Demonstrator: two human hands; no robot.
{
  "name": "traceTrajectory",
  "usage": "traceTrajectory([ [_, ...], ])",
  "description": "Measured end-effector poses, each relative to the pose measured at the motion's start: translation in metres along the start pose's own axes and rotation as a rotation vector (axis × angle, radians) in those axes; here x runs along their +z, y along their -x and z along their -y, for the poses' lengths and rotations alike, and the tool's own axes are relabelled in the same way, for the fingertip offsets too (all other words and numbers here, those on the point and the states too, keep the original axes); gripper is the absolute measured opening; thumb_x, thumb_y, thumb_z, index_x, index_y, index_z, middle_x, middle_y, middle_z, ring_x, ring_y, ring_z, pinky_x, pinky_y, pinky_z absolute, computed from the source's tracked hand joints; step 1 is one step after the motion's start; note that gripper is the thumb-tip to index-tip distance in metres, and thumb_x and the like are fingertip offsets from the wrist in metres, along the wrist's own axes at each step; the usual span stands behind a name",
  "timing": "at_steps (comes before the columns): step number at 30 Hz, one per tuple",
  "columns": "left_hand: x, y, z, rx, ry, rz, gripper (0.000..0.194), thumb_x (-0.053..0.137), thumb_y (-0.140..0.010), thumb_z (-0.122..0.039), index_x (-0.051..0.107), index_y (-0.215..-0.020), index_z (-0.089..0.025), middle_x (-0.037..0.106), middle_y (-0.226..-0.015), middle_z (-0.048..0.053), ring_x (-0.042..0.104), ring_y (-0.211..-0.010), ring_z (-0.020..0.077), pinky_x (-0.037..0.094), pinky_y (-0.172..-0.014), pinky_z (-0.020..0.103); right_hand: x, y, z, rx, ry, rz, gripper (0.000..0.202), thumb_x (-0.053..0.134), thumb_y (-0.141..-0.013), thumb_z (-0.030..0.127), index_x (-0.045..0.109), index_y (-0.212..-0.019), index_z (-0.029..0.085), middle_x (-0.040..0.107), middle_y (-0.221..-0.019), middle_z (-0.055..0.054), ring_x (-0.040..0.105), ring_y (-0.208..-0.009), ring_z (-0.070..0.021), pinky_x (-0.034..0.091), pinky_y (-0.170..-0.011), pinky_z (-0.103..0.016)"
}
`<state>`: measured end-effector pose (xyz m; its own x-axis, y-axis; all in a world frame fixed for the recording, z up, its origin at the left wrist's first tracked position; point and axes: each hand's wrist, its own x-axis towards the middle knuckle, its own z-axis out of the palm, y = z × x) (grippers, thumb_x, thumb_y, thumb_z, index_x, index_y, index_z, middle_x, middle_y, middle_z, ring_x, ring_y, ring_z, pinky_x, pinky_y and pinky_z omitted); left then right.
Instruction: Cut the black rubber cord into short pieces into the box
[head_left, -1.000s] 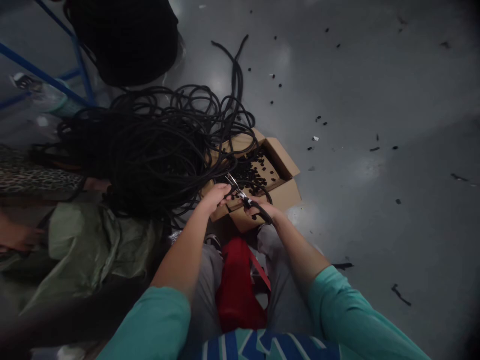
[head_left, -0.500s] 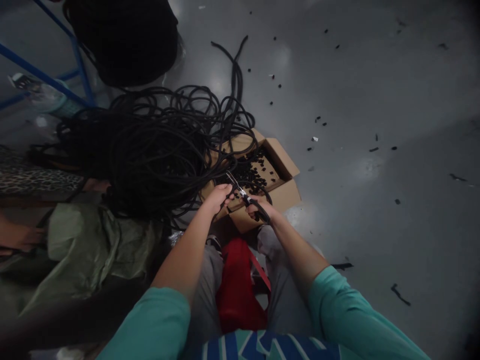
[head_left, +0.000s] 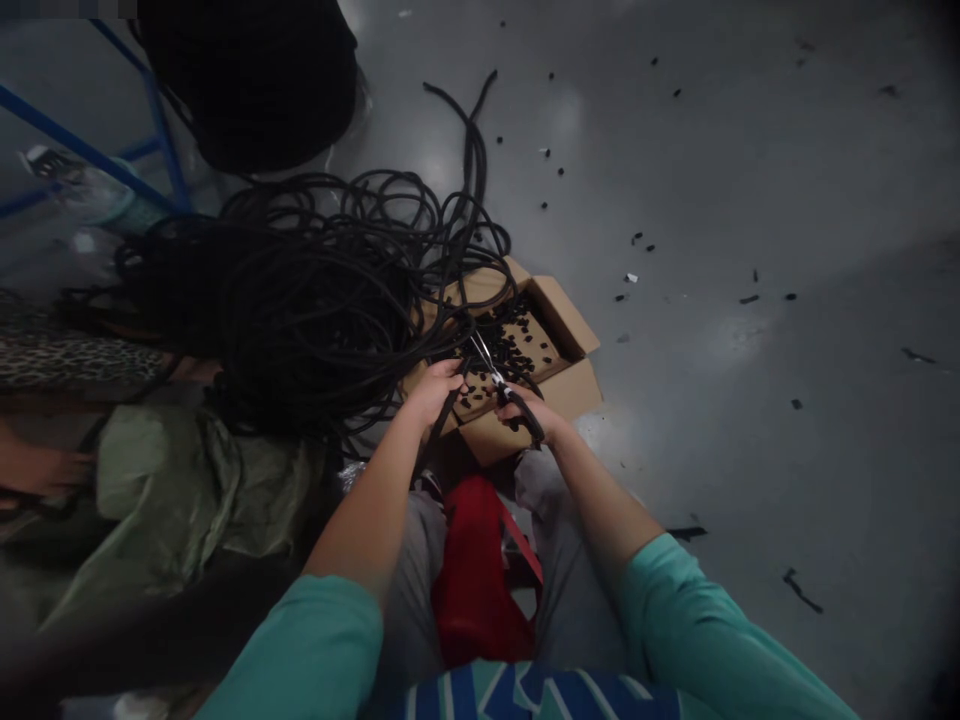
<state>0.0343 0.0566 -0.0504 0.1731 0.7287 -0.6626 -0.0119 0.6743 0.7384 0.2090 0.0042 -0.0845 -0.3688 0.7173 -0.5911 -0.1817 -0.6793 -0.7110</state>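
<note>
My left hand (head_left: 436, 390) is closed around a black cord (head_left: 444, 418), whose length hangs down below the fingers. In my right hand (head_left: 529, 410) is a pair of scissors (head_left: 501, 380) with black handles, its pale blades parted and pointing up and left. The blades stand a little to the right of the left hand. Under both hands is an open cardboard box (head_left: 568, 388) with many small black cut pieces (head_left: 517, 350) inside. A large tangle of black cord (head_left: 315, 290) lies left of the box, some loops crossing over it.
A big black roll (head_left: 247, 80) stands at the top left beside a blue metal frame (head_left: 161, 130). Another person's hand (head_left: 37, 465) is at the left edge, near green sheeting (head_left: 172, 490). A red object (head_left: 476, 570) sits between my legs. Black scraps dot the grey floor (head_left: 712, 400).
The scissors in my right hand have moved slightly right, away from my left hand. More of the cord now shows below my left fingers.
</note>
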Motion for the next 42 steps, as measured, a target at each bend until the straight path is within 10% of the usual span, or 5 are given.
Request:
traceTrajectory([
  [12, -0.002, 0.000, 0.001, 0.039, -0.059, -0.069, 0.013, 0.062, -0.068, -0.016, 0.052, -0.076, -0.013, 0.055, -0.055, -0.004, 0.051, -0.041, 0.0071, 0.038, -0.039, 0.019, -0.002, 0.000, 0.006, 0.042, 0.183, 0.119, 0.048, 0.059, -0.045, 0.011, 0.062, -0.092, 0.017, 0.058, -0.064, 0.003, 0.048, -0.061, -0.0112, 0.035, -0.053, -0.020],
  [22, 0.001, 0.000, 0.005, 0.055, -0.277, -0.029, 0.014, 0.062, -0.068, -0.017, 0.049, -0.069, -0.013, 0.051, -0.053, -0.004, 0.046, -0.040, 0.0048, 0.033, -0.038, 0.017, 0.002, -0.005, 0.001, 0.022, 0.282, 0.051, 0.048, 0.058, -0.047, 0.008, 0.062, -0.093, 0.019, 0.057, -0.066, 0.003, 0.050, -0.066, -0.0136, 0.038, -0.061, -0.024],
  [33, -0.006, -0.011, 0.018, 0.365, -0.505, -0.065, 0.014, 0.060, -0.061, -0.013, 0.057, -0.074, -0.015, 0.060, -0.072, 0.000, 0.055, -0.068, 0.0108, 0.043, -0.065, 0.023, 0.006, -0.012, -0.013, -0.172, 0.392, -0.040, 0.058, 0.058, -0.052, 0.014, 0.057, -0.109, 0.019, 0.055, -0.079, 0.002, 0.047, -0.072, -0.0137, 0.040, -0.070, -0.028],
  [42, -0.008, -0.007, 0.011, 0.291, -0.471, -0.087, 0.010, 0.059, -0.064, -0.020, 0.052, -0.069, -0.015, 0.054, -0.060, -0.003, 0.048, -0.053, 0.0082, 0.038, -0.050, 0.020, 0.009, -0.012, -0.010, -0.172, 0.368, -0.078, 0.042, 0.058, -0.051, 0.017, 0.065, -0.093, 0.018, 0.054, -0.066, 0.002, 0.048, -0.062, -0.0122, 0.038, -0.059, -0.024],
])
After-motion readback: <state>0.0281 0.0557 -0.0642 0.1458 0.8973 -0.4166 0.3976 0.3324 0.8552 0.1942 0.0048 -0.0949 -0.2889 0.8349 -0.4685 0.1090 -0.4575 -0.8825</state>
